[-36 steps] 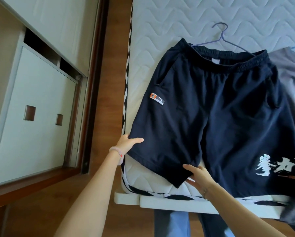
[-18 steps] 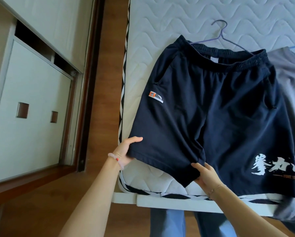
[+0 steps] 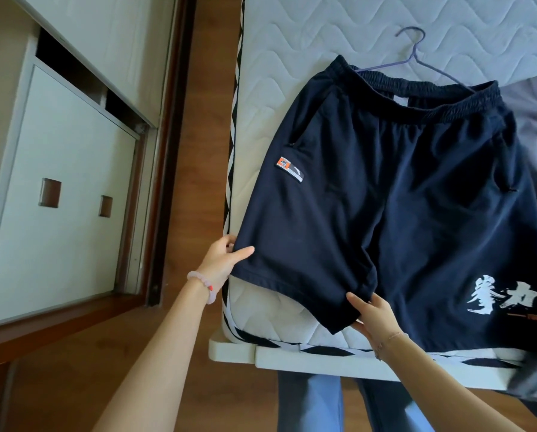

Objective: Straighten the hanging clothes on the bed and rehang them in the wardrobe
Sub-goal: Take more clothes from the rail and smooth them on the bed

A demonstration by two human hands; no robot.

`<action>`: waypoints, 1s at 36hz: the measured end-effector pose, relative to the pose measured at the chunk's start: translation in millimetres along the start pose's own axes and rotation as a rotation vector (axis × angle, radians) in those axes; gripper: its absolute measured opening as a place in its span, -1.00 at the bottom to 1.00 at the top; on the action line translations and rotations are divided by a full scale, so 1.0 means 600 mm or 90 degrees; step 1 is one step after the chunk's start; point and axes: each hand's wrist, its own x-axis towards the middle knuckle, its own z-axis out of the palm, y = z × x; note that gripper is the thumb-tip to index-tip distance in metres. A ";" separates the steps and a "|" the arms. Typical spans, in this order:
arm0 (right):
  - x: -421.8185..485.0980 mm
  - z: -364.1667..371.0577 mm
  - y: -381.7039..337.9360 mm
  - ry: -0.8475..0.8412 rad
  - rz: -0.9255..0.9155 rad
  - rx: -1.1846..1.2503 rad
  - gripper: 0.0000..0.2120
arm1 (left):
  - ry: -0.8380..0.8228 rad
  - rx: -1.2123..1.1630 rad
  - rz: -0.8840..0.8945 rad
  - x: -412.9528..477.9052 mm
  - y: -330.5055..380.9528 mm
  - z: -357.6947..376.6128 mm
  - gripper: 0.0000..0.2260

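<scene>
Wardrobe (image 3: 64, 188), 9 o'clock. Your left hand (image 3: 222, 263), 7 o'clock, thumb and fingers pinching the outer hem corner of the navy shorts (image 3: 385, 198), which lie flat on the mattress (image 3: 292, 42), centre. Your right hand (image 3: 374, 316), 5 o'clock, pinching the same leg's inner hem. Hanger (image 3: 416, 48), 1 o'clock, in the waistband.

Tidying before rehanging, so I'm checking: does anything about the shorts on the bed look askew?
Yes. The navy shorts lie slanted on the mattress, overlapping a grey garment; one leg's hem runs diagonally between the left hand and right hand pinching its corners.
</scene>
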 end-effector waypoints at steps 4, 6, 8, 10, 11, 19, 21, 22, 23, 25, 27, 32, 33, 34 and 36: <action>0.002 -0.005 -0.003 -0.004 0.001 0.004 -0.68 | -0.099 -0.118 -0.075 0.007 0.000 -0.001 -0.68; 0.002 -0.010 -0.006 -0.004 0.000 0.008 -0.68 | -0.111 -0.122 -0.087 0.006 0.005 -0.001 -0.62; 0.000 -0.015 -0.011 -0.007 -0.002 0.019 -0.70 | -0.117 -0.117 -0.095 0.007 0.008 -0.003 -0.63; -0.004 -0.020 -0.016 -0.013 -0.004 0.030 -0.73 | -0.127 -0.097 -0.095 0.004 0.014 -0.007 -0.69; -0.005 -0.023 -0.019 -0.015 -0.005 0.032 -0.74 | -0.123 -0.082 -0.092 0.003 0.017 -0.009 -0.73; -0.002 -0.015 -0.008 -0.015 0.007 0.055 -0.76 | -0.003 -0.017 -0.031 0.006 0.024 -0.037 -0.59; 0.009 -0.014 -0.002 0.034 0.031 0.069 -0.71 | 0.045 -0.097 -0.020 0.001 0.018 -0.042 -0.82; 0.015 -0.016 0.000 0.062 0.040 0.068 -0.69 | 0.085 -0.134 -0.018 -0.003 0.014 -0.043 -0.84; 0.020 -0.020 0.001 0.083 0.047 0.059 -0.68 | 0.124 -0.140 -0.016 -0.004 0.006 -0.045 -0.81; 0.027 -0.027 0.001 0.103 0.049 0.027 -0.68 | 0.165 -0.067 0.000 -0.004 -0.017 -0.045 -0.85; 0.033 -0.034 0.001 0.109 0.039 -0.007 -0.68 | 0.154 0.018 0.023 -0.009 -0.036 -0.040 -0.92; 0.034 -0.039 -0.003 0.096 0.014 -0.041 -0.70 | 0.116 0.140 0.051 -0.010 -0.052 -0.014 -0.72; 0.032 -0.039 -0.003 0.088 0.015 -0.043 -0.71 | 0.127 0.154 0.058 -0.006 -0.052 -0.007 -0.68; 0.031 -0.039 -0.003 0.079 0.018 -0.042 -0.72 | 0.137 0.167 0.060 -0.002 -0.051 -0.001 -0.64; 0.027 -0.039 -0.001 0.055 0.025 -0.044 -0.73 | 0.154 0.189 0.050 0.009 -0.048 0.009 -0.61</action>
